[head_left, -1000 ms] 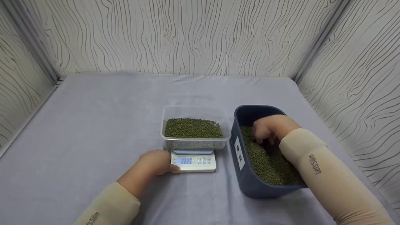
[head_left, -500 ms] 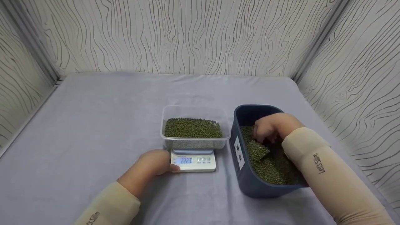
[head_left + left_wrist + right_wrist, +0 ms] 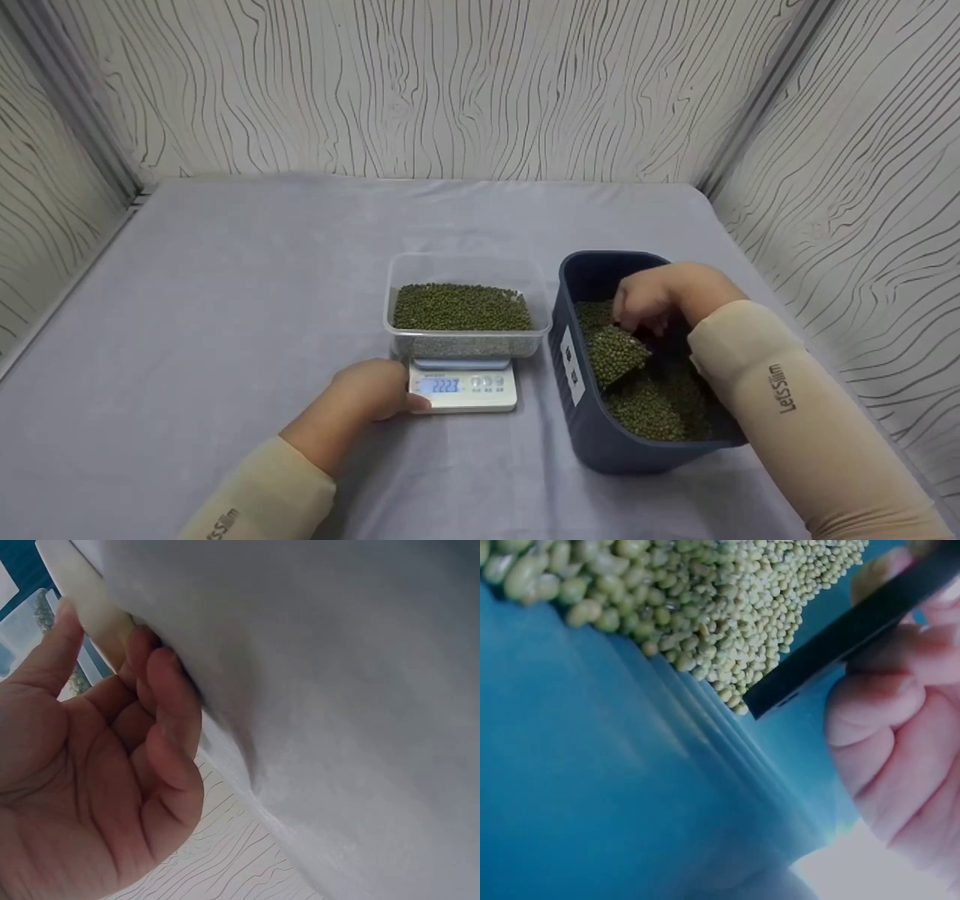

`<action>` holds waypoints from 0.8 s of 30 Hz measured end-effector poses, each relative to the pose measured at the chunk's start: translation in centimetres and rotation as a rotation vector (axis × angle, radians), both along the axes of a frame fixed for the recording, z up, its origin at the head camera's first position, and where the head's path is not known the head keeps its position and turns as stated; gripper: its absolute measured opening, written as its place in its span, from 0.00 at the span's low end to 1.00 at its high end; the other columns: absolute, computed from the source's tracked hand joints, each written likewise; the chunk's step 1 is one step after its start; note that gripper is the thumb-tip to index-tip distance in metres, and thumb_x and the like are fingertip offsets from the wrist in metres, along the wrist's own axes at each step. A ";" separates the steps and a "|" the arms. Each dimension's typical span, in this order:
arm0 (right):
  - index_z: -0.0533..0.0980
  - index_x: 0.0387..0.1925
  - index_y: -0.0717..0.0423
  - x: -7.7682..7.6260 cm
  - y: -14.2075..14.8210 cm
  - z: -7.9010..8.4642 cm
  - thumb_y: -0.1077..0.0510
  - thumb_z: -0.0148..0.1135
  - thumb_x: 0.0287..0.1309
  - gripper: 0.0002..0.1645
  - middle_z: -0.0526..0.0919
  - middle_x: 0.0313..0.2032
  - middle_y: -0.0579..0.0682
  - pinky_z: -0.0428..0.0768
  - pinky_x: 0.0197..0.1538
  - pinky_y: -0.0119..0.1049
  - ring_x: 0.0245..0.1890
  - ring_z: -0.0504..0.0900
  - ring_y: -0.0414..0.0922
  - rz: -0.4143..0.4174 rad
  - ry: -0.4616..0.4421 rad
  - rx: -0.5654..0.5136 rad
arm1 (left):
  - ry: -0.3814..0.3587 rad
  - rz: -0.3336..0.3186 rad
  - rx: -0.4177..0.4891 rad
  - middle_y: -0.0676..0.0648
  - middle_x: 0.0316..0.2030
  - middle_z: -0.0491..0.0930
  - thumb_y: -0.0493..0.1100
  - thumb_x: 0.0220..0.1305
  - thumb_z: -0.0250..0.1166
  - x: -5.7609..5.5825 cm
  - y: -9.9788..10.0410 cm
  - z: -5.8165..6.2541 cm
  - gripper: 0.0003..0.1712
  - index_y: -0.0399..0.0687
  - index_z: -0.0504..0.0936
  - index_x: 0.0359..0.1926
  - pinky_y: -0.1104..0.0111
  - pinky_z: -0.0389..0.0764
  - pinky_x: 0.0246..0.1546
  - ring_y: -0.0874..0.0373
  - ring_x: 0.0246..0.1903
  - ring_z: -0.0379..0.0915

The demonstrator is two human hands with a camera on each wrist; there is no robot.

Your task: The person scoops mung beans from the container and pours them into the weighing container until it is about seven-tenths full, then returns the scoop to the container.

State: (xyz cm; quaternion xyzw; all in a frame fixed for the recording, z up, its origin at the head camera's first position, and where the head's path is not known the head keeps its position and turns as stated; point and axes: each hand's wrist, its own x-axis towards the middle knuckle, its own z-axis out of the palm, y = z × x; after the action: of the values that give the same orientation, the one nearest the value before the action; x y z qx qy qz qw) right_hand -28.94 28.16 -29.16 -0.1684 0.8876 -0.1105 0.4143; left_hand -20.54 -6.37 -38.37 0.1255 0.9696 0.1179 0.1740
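Note:
My left hand (image 3: pixel 371 388) holds the left edge of a white digital kitchen scale (image 3: pixel 491 401), thumb at its front corner. In the left wrist view the fingers curl beside the scale's edge (image 3: pixel 94 604). A clear plastic box (image 3: pixel 465 343) of green mung beans (image 3: pixel 461 307) sits on the scale, whose display appears to read 222.3. Inside a dark blue bin (image 3: pixel 615 456), my right hand (image 3: pixel 649 300) grips a black scoop (image 3: pixel 817 660). Mung beans heap on the scoop (image 3: pixel 619 354); most of its body is hidden.
The bin stands close to the right of the scale, with a white label (image 3: pixel 572 367) on its side. More mung beans (image 3: pixel 656 412) lie in it. A pale cloth (image 3: pixel 262 262) covers the table. Patterned panels (image 3: pixel 450 90) enclose the back and sides.
My right hand has shifted slightly up and to the right, and the bean-heaped scoop has come up out of the beans in the bin. The left hand and display reading look unchanged.

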 end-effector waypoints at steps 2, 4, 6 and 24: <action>0.57 0.09 0.47 0.0 0.1 0.3 0.70 0.45 0.40 0.17 0.62 0.10 0.42 0.64 0.18 0.30 0.11 0.64 0.38 -0.011 -0.013 -0.014 | 0.007 -0.002 0.000 0.43 0.26 0.79 0.61 0.49 0.65 0.1 0.0 0.1 0.25 0.42 0.79 0.21 0.55 0.73 0.34 0.52 0.24 0.67; 0.57 0.09 0.48 0.0 0.2 0.6 0.70 0.43 0.39 0.16 0.62 0.10 0.42 0.63 0.18 0.30 0.11 0.63 0.38 -0.022 -0.022 -0.020 | 0.007 -0.002 -0.001 0.42 0.27 0.80 0.61 0.49 0.65 0.1 0.0 0.1 0.25 0.41 0.79 0.22 0.55 0.73 0.34 0.52 0.24 0.68; 0.57 0.09 0.48 0.0 0.3 0.9 0.70 0.43 0.39 0.16 0.61 0.10 0.42 0.63 0.18 0.31 0.11 0.62 0.38 -0.035 -0.024 -0.020 | 0.006 -0.001 0.002 0.42 0.28 0.80 0.61 0.49 0.65 0.1 0.1 0.1 0.25 0.41 0.79 0.22 0.55 0.73 0.35 0.51 0.25 0.69; 0.56 0.09 0.49 0.1 1.6 4.9 0.72 0.41 0.40 0.17 0.58 0.10 0.42 0.62 0.21 0.32 0.11 0.58 0.38 -0.076 -0.024 -0.117 | -0.005 -0.013 -0.023 0.42 0.29 0.80 0.61 0.51 0.64 0.1 0.0 0.1 0.25 0.41 0.80 0.24 0.54 0.73 0.34 0.51 0.26 0.69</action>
State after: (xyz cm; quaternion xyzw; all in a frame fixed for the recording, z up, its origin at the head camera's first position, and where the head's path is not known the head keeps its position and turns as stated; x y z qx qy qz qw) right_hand -28.88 29.74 -24.26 -0.1572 0.8802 -0.1800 0.4101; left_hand -20.45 -6.33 -38.26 0.1294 0.9696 0.1057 0.1786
